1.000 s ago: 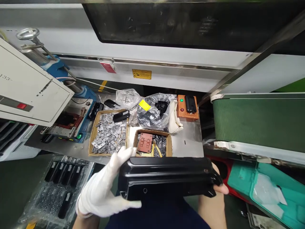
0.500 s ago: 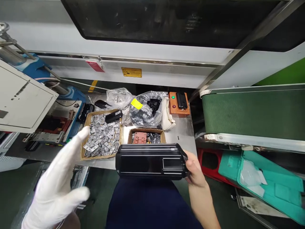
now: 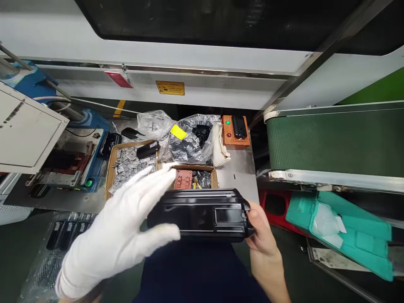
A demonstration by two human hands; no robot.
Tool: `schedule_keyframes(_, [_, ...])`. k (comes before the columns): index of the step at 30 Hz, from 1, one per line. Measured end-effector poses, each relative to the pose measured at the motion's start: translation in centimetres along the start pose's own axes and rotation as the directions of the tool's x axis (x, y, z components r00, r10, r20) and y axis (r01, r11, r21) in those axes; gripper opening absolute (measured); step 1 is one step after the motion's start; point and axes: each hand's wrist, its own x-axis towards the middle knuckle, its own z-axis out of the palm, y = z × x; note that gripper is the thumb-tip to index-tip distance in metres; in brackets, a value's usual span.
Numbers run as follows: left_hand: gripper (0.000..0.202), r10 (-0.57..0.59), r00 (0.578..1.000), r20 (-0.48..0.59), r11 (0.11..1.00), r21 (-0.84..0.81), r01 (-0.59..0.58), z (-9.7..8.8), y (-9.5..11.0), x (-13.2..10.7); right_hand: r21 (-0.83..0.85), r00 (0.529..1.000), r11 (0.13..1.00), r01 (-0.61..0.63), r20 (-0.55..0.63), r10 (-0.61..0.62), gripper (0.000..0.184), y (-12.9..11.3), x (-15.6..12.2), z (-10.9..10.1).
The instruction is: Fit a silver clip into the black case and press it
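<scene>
The person is holding a black casing (image 3: 202, 214) level over the lap, just at the near edge of the counter (image 3: 240, 172). The bare right hand (image 3: 260, 229) is gripping the casing's 3 o'clock end, fingers wrapped around it. The gloved left hand (image 3: 120, 235) is spread wide, fingers straight, at the casing's 9 o'clock end; its thumb is lying against the casing's front edge, but the hand is grasping nothing.

At 12 o'clock from the casing, a small carton (image 3: 193, 179) is sitting on the counter, holding a reddish-brown block (image 3: 183, 179) and dark small parts. At 10 o'clock, a larger carton (image 3: 129, 166) is lying full of silver metal pieces, partly hidden by the glove's fingers. Beyond the cartons, two clear bags (image 3: 189, 141) are slumping together, one carrying a yellow tag. An orange switch box (image 3: 235, 131) is standing at 1 o'clock, just beside the bags. A green belt (image 3: 334, 141) is lying at 2 o'clock, well apart from the casing, and a teal bin (image 3: 344, 233) is resting at 3 o'clock below it.
</scene>
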Motion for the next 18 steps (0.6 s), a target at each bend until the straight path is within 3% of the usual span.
schedule_keyframes(2, [0.091, 0.124, 0.990, 0.063, 0.977, 0.169, -0.133, 0.1, 0.3, 0.6, -0.032, 0.999, 0.999, -0.032, 0.023, 0.033, 0.050, 0.2, -0.2, -0.2])
schedule_keyframes(4, [0.093, 0.194, 0.974, 0.119, 0.953, 0.213, -0.216, 0.4, 0.8, 1.2, -0.032, 0.996, 0.997, -0.074, 0.046, 0.075, 0.051, 0.6, -0.6, -0.6])
schedule_keyframes(8, [0.111, 0.216, 0.965, 0.147, 0.946, 0.213, -0.245, 1.6, 1.0, 2.4, -0.026, 0.992, 0.993, -0.115, 0.045, 0.116, 0.052, 1.5, -1.0, -1.0])
schedule_keyframes(12, [0.125, 0.258, 0.956, 0.141, 0.940, 0.191, -0.282, 4.0, 0.4, 2.7, -0.050, 0.991, 0.990, -0.131, 0.035, 0.133, 0.053, 2.0, -1.3, -0.4])
schedule_keyframes(14, [0.115, 0.261, 0.955, 0.139, 0.938, 0.197, -0.285, 5.5, 0.0, 2.4, -0.089, 0.987, 0.984, -0.156, 0.030, 0.159, 0.057, 2.2, -1.4, 0.0])
schedule_keyframes(17, [0.070, 0.313, 0.946, 0.087, 0.914, 0.245, -0.325, 7.7, -0.3, 1.5, -0.197, 0.983, 0.964, -0.180, 0.007, 0.185, 0.061, 2.8, -1.8, 0.3])
schedule_keyframes(18, [0.066, 0.326, 0.943, 0.073, 0.904, 0.266, -0.334, 8.2, -0.3, 1.2, -0.229, 0.981, 0.955, -0.187, 0.000, 0.192, 0.062, 3.0, -2.1, 0.3])
